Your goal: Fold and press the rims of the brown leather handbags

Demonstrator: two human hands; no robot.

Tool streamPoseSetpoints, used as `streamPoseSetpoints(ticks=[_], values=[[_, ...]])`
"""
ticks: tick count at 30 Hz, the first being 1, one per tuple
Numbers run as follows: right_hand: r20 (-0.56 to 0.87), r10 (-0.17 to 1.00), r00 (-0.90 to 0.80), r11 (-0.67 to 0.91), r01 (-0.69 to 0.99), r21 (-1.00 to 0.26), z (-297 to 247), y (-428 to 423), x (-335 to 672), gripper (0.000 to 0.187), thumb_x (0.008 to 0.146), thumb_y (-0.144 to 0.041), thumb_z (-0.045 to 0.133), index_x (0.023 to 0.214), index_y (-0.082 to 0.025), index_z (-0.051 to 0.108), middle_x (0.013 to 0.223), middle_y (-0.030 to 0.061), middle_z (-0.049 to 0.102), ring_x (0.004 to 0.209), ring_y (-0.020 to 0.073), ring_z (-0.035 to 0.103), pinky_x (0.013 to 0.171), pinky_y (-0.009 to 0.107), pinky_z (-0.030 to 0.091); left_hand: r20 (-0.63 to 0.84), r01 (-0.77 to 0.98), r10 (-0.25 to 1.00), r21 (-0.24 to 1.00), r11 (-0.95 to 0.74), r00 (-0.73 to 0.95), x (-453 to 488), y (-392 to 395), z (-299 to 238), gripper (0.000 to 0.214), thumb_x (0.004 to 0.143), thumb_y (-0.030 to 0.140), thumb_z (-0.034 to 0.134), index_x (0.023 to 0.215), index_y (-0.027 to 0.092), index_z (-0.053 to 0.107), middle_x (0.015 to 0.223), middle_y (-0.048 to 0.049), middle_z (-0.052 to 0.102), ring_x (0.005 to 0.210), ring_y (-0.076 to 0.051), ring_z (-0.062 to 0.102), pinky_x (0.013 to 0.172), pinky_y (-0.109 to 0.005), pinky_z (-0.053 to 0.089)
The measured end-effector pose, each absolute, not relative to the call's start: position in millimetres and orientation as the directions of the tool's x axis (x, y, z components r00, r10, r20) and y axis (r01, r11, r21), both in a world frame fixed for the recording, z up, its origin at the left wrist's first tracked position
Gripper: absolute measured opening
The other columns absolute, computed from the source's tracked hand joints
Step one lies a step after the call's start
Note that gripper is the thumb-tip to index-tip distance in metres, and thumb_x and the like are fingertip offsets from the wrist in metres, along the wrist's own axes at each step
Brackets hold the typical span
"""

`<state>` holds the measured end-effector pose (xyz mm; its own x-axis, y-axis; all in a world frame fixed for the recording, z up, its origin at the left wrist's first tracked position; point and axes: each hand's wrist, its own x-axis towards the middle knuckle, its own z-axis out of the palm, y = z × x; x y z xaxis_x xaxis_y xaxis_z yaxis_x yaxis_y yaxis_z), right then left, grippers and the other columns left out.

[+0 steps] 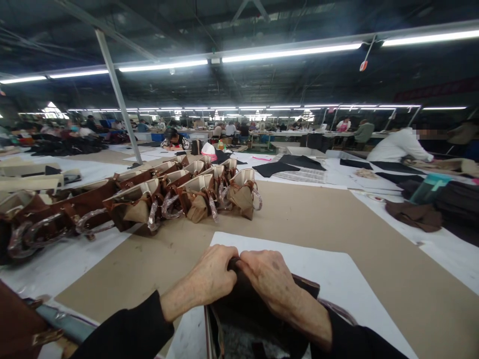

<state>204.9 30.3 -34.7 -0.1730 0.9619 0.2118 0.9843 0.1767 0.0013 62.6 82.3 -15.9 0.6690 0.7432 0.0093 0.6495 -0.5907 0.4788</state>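
Observation:
In front of me a dark brown handbag (243, 315) stands on a white sheet (329, 271), its inside facing me. My left hand (216, 273) is closed on the far upper edge of the bag, fingers curled over it. Right beside it, my right hand (268, 280) pinches the same edge, the thumbs and fingertips of both hands nearly touching. Dark fabric bunches up between them. A wrapped handle shows to the right of the bag, behind my right forearm. The bag's bottom runs out of view.
Rows of brown handbags (200, 197) with plastic-wrapped handles stand at the left. Brown paper (299, 214) covers the table. Another brown bag (22, 324) is at the lower left. Dark cloth (415, 215) and a teal container (430, 188) lie right. A co-worker (400, 144) bends over the table.

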Motion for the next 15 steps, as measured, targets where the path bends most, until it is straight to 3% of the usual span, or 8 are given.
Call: streamPoseSetpoints(ticks=[4,10,15], values=[[0.192,0.966,-0.173,0.173,0.985,0.019,-32,28,203,0.024,0.090,-0.025,0.044,0.076,-0.021,0.062,0.068,0.0031,0.068,0.059,0.0195,0.061,0.049,0.028,0.033,-0.013,0.640,0.726,0.482,-0.598,0.688,63,85,-15,0.010,0.068,0.023,0.051,0.065,0.018,0.058,0.063,0.0002,0.057,0.065,-0.015,0.049,0.057,-0.022,0.032],[0.162,0.981,-0.103,0.106,0.994,-0.006,-30,24,209,0.026,0.091,-0.036,0.045,0.077,-0.021,0.062,0.068,0.0037,0.068,0.062,0.0197,0.062,0.050,0.027,0.031,-0.038,0.585,0.662,0.507,-0.632,0.748,59,88,-12,0.017,0.073,0.023,0.048,0.059,0.017,0.054,0.050,0.0043,0.040,0.054,-0.010,0.040,0.053,-0.021,0.027],[0.160,0.982,-0.096,0.098,0.995,-0.005,-30,21,214,0.023,0.091,-0.033,0.046,0.078,-0.022,0.062,0.068,0.0021,0.068,0.062,0.0185,0.062,0.051,0.026,0.031,-0.012,0.568,0.662,0.527,-0.632,0.749,58,87,-13,0.018,0.073,0.021,0.047,0.056,0.017,0.050,0.050,0.0045,0.038,0.054,-0.010,0.040,0.053,-0.021,0.025]])
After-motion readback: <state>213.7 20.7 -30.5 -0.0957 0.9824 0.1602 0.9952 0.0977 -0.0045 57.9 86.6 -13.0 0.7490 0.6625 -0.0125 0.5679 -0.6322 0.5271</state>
